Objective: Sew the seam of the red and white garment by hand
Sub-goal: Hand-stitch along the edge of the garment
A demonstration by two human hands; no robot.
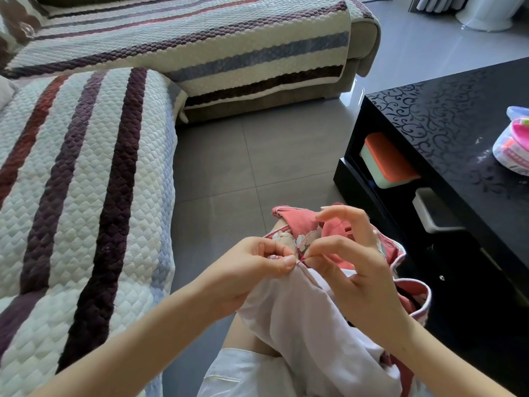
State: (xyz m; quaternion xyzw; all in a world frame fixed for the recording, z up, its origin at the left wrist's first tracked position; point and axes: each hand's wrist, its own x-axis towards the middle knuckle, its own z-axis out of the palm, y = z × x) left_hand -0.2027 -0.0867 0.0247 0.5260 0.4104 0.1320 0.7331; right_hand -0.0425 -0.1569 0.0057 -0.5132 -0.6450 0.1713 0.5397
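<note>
The garment (303, 310) lies in the person's lap. Its white lining hangs down over the knee, and the red flowered side is bunched up behind the hands, close to the edge of the black desk (458, 124).

The left hand (257, 267) holds the cloth right at the seam (299, 253), with thumb and forefinger pressed together on a small fold and the other fingers curled beneath. The right hand (352, 270) meets it from the other side. Its thumb and forefinger are pinched on something very thin and reddish, most likely the needle (301, 261) with its thread, though it is too fine to make out with certainty. The remaining fingers of that hand are lifted and spread.

The cloth looks light, thin and quite limp. It drapes and crumples freely, so it probably has no stiffness to work against and will sag or slide wherever it is not held. The lining appears smooth and may slip between the fingers. The best hold is therefore close beside the stitch, pinching both layers together and keeping that short stretch of seam taut, while the lap bears the rest. The needle likely wants a firm fingertip pinch, as it is slender and easy to drop into the folds. Pulling the thread hard could pucker such soft cloth.
</note>
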